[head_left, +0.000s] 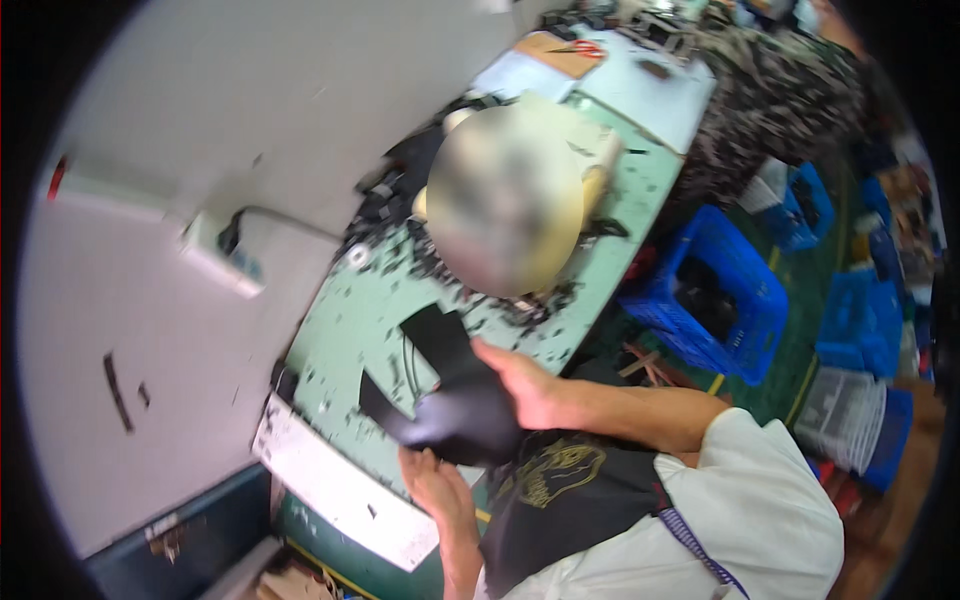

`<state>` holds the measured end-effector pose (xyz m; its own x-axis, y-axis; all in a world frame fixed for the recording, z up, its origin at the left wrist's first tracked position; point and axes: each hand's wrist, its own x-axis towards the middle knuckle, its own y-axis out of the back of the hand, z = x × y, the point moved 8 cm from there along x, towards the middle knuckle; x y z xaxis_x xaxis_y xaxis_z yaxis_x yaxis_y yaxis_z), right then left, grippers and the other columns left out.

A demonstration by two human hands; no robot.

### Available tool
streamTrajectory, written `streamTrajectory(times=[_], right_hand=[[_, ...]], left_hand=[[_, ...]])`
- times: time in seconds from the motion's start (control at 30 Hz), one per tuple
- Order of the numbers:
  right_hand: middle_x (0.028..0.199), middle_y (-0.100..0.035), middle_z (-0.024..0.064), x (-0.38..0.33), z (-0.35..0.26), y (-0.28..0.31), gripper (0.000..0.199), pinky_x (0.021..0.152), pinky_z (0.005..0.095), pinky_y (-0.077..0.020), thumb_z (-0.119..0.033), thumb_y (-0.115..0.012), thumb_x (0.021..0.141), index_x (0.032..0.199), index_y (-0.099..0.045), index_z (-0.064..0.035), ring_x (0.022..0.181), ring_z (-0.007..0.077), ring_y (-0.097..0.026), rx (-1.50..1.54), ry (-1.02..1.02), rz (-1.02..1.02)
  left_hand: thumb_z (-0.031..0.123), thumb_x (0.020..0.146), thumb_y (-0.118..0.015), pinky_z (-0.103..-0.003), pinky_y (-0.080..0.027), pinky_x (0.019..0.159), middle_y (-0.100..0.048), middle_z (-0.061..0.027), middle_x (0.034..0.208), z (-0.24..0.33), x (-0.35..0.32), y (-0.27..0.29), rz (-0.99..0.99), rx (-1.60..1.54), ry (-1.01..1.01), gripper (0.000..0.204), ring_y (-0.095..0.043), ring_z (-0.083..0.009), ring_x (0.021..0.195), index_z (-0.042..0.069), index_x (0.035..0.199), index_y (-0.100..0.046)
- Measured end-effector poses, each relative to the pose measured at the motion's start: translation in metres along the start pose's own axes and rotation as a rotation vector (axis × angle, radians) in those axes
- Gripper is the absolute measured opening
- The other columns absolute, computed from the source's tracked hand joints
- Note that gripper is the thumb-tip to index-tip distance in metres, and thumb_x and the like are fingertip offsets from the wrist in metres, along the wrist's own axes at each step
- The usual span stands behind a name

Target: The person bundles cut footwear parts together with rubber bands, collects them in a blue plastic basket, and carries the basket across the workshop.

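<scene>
In front of my apron I hold a dark, smooth black piece [468,415], shiny and rounded near the middle. Two flat flaps spread from it over the table. My right hand [525,388] grips its right edge, with some of the fingers hidden. At its lower left edge, my left hand [435,480] is closed on the piece. Thin dark cords or edges show between the flaps; what they are I cannot tell.
A pale green table [340,320] bears many black scraps and a cream-coloured object [595,145], largely blurred. Red-handled scissors [588,48] lie at its far end. To the right stand a blue crate [765,315] and a white basket [840,415]. A wall [150,300] borders the left.
</scene>
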<state>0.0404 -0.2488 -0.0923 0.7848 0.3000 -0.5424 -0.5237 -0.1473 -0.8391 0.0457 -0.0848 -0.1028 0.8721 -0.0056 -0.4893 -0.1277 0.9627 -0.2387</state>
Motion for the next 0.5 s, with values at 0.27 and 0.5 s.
streamTrajectory(times=[0.27, 0.5], right_hand=[[0.102, -0.06, 0.0066, -0.014, -0.037, -0.009, 0.04, 0.085, 0.029, -0.042, -0.016, -0.06, 0.084, 0.119, -0.05, -0.0023, 0.097, 0.0154, -0.053, -0.94, 0.408, -0.011], [0.105, -0.058, 0.012, -0.051, -0.054, -0.025, 0.052, 0.077, 0.0331, -0.0496, -0.021, -0.071, 0.079, 0.12, -0.046, -0.0001, 0.093, 0.0201, -0.058, -1.101, 0.282, -0.27]], left_hand=[[0.017, 0.093, -0.05, -0.04, -0.03, 0.106, -0.033, -0.0191, 0.144, 0.049, -0.005, 0.007, 0.053, 0.96, -0.601, 0.054, -0.038, -0.0285, 0.128, -0.003, 0.14, -0.032], [0.028, 0.088, -0.064, -0.036, -0.043, 0.085, -0.058, -0.0169, 0.116, 0.037, -0.033, -0.103, -0.818, 1.132, 0.031, 0.05, -0.054, -0.0241, 0.103, -0.005, 0.124, -0.052]])
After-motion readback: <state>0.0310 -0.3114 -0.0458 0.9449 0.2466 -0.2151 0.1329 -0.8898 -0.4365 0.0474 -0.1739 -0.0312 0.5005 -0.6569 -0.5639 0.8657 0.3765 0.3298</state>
